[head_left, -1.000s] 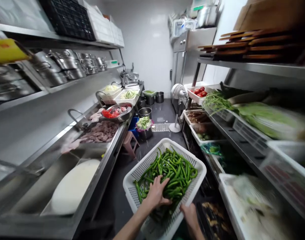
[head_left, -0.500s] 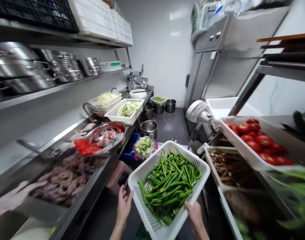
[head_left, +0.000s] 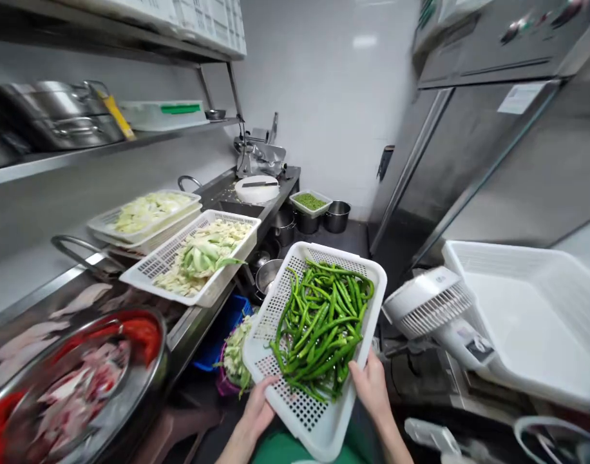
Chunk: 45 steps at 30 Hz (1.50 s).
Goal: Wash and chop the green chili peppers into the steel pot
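Note:
A white perforated plastic basket [head_left: 272, 334] is held tilted in front of me, between my two hands. Long green chili peppers [head_left: 321, 328] fill most of it. My left hand [head_left: 259, 406] grips the basket's near left rim, thumb over the edge. On the right side, my right hand [head_left: 371, 385] is closed on the rim, its fingers partly hidden beneath. Left of the basket, a bowl of cut greens [head_left: 237, 351] stands low on the floor, partly covered by it.
At left, the counter bears a white basket of shredded vegetables [head_left: 210, 293] and a metal basin of meat [head_left: 162, 361]. A white fan [head_left: 428, 303] and a large white tub [head_left: 517, 316] stand right. Ahead are metal pots [head_left: 337, 218], a slicer [head_left: 261, 158] and a steel refrigerator [head_left: 473, 174].
I have moved forward along the aisle with the basket; the fan, slicer and refrigerator appear nearer. My left hand, earlier with fingers spread against the basket's side, now grips its rim.

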Motion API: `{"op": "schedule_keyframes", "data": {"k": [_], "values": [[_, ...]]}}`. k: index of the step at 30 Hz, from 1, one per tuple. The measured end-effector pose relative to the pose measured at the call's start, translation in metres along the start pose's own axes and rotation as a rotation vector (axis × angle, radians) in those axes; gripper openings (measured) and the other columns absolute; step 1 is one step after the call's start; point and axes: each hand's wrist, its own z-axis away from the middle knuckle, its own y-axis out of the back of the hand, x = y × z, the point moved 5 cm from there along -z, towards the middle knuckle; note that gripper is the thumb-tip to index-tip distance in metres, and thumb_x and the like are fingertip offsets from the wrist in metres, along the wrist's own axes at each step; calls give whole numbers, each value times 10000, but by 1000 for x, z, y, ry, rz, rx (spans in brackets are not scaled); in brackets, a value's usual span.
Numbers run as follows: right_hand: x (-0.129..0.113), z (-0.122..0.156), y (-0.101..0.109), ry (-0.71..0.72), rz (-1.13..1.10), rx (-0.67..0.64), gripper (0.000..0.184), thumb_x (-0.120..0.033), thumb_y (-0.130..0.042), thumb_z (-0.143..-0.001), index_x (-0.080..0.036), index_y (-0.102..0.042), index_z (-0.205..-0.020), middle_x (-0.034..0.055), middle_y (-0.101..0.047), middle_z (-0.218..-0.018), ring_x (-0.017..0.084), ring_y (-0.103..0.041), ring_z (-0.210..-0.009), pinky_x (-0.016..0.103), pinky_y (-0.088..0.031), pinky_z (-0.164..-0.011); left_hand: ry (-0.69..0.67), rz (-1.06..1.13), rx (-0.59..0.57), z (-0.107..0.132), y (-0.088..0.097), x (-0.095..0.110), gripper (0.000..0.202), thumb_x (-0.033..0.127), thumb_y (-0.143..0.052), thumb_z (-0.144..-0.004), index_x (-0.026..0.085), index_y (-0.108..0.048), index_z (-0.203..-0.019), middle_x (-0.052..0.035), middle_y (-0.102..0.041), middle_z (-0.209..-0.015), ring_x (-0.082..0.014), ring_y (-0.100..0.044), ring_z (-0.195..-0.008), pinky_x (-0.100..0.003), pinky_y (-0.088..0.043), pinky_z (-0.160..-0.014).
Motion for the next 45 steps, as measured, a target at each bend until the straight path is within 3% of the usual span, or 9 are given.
{"op": "schedule_keyframes", "data": {"k": [6, 11, 17, 20, 26, 31, 36, 41, 45], "values": [[-27, -213, -15, 6, -44, -47, 341, -357, -552, -648, -164, -666, -905, 49, -728, -758, 225, -655, -689, 291, -529, -635, -162, 84, 61, -89, -134, 75, 430, 34, -614, -729, 170, -583, -1135, -18, -680, -760, -264, -746, -831, -424, -609, -857], [-23, -356, -32, -161, -126, 29, 254, -373, -622, -585, -175, -619, -744, -23, -600, -555, 156, -515, -509, 253, -415, -467, -351, 84, 26, -146, -229, 162, 543, 99, -704, -805, 193, -562, -1320, -66, -746, -976, -262, -739, -921, -428, -585, -937], [3, -539, -73, -328, -347, 218, 254, -314, -724, -533, -191, -572, -695, -87, -475, -467, 108, -422, -432, 228, -313, -391, -390, 156, -280, -284, -349, 282, 553, 414, -602, -955, 221, -485, -1460, -114, -713, -1202, -246, -731, -941, -439, -573, -943], [-15, -638, -96, -333, -435, 262, 258, -251, -740, -499, -200, -553, -669, -88, -494, -491, 105, -437, -450, 239, -360, -411, -402, 172, -254, -348, -407, 342, 558, 475, -612, -939, 256, -506, -1441, -109, -686, -1255, -224, -729, -882, -409, -598, -848], [-84, -812, -159, -224, -424, 293, 333, -201, -755, -452, -225, -447, -578, -87, -474, -515, 92, -436, -483, 239, -375, -429, -422, 77, -92, -416, -467, 416, 488, 521, -737, -813, 272, -692, -1231, -121, -710, -1228, -341, -700, -1034, -418, -580, -788], [-139, -959, -264, -87, -460, 31, 335, -184, -749, -483, -216, -426, -566, -93, -429, -520, 73, -434, -497, 220, -387, -448, -509, 0, 149, -457, -471, 450, 468, 492, -808, -746, 214, -728, -1114, -125, -754, -1038, -273, -721, -877, -328, -557, -669], [-189, -1090, -415, -120, -433, -220, 334, -155, -725, -505, -227, -407, -576, -109, -392, -491, 71, -413, -456, 217, -384, -407, -644, 136, 428, -493, -477, 497, 559, 487, -841, -696, 156, -706, -1126, -133, -752, -1031, -226, -709, -858, -281, -550, -681], [-234, -1176, -572, -203, -238, -457, 313, -113, -678, -642, -251, -400, -606, -111, -353, -498, 65, -381, -439, 212, -385, -412, -750, 332, 669, -519, -511, 541, 583, 501, -855, -660, 150, -707, -1101, -130, -752, -1002, -220, -704, -835, -283, -545, -672], [-246, -1213, -674, -232, -142, -583, 241, -126, -635, -720, -233, -431, -651, -84, -439, -588, 69, -463, -497, 244, -497, -508, -805, 361, 779, -535, -536, 565, 539, 487, -862, -657, 150, -731, -1057, -112, -749, -932, -223, -694, -810, -279, -520, -651]]}}
